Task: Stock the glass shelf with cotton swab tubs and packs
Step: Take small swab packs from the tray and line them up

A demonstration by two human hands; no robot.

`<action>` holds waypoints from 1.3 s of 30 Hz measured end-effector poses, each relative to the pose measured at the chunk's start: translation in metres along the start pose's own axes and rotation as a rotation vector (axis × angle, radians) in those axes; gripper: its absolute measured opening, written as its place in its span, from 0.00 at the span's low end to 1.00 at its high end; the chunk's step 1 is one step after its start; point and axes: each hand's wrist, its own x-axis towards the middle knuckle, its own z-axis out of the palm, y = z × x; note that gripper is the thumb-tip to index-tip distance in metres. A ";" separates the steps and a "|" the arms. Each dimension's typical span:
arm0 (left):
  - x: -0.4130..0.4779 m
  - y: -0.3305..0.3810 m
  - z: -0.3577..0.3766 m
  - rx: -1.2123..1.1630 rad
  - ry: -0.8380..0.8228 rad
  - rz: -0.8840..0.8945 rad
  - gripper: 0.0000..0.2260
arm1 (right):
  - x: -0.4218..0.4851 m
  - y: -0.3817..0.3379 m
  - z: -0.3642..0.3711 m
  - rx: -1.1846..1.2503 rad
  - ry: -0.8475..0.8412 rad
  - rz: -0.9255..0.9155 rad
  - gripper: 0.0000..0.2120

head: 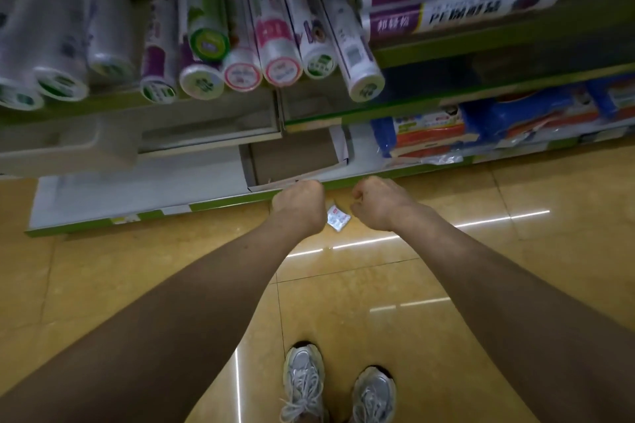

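Observation:
Both my arms reach down toward the bottom shelf. My left hand (pixel 298 203) is curled into a fist just in front of the open cardboard box (pixel 295 156); its fingertips are hidden and nothing shows in it. My right hand (pixel 376 204) is also curled, with nothing visible in its grip. A small white packet with red print (pixel 337 219) lies on the floor between the two hands, touched by neither. No cotton swab tubs are visible.
Rolls of plastic bags (pixel 278 45) lie stacked on the green-edged shelf (pixel 429 48) above. Blue and orange packaged goods (pixel 481 129) fill the lower right shelf. A white base shelf (pixel 137 192) juts out at the left. My shoes (pixel 302 385) stand on the glossy tiled floor.

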 end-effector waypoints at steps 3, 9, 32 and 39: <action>0.032 -0.007 0.041 0.012 -0.036 -0.006 0.09 | 0.039 0.013 0.033 0.005 -0.005 0.014 0.11; 0.095 -0.022 0.123 0.006 -0.063 -0.034 0.08 | 0.116 0.042 0.103 0.008 0.015 0.039 0.14; 0.262 -0.068 0.337 -0.053 -0.040 -0.079 0.08 | 0.327 0.113 0.280 -0.055 0.031 0.041 0.20; 0.269 -0.081 0.352 -0.019 -0.027 -0.123 0.11 | 0.343 0.118 0.319 -0.091 0.165 0.061 0.28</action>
